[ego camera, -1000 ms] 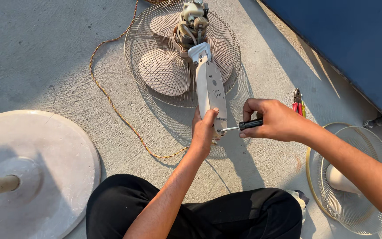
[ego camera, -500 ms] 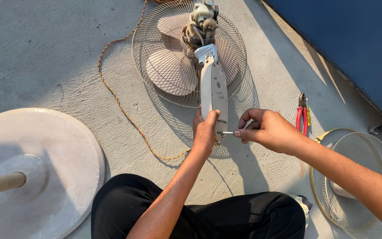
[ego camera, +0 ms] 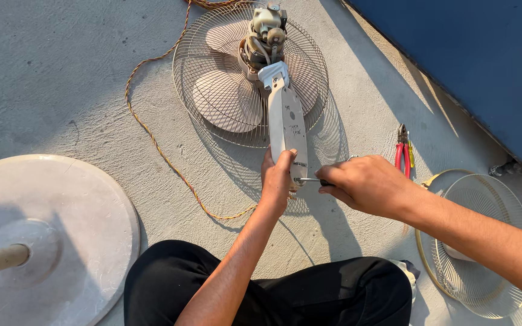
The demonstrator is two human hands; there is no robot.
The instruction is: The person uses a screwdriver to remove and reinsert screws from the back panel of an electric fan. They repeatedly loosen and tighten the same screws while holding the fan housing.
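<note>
Left grip [ego camera: 277,181] clasps white fan neck [ego camera: 286,130]; right grip [ego camera: 364,184] holds screwdriver [ego camera: 309,180] against it

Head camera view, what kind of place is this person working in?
Probably an outdoor concrete floor in sunlight, used as a makeshift repair spot: a dismantled fan lies on it, with pliers and a loose grille nearby.

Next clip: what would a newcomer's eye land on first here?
Centre frame, the left hand grips the white neck of a dismantled fan, while the right hand presses a screwdriver against its lower end. Above lie the wire guard, blades and bare motor. A round stand base fills the lower left; red pliers lie to the right.
</note>
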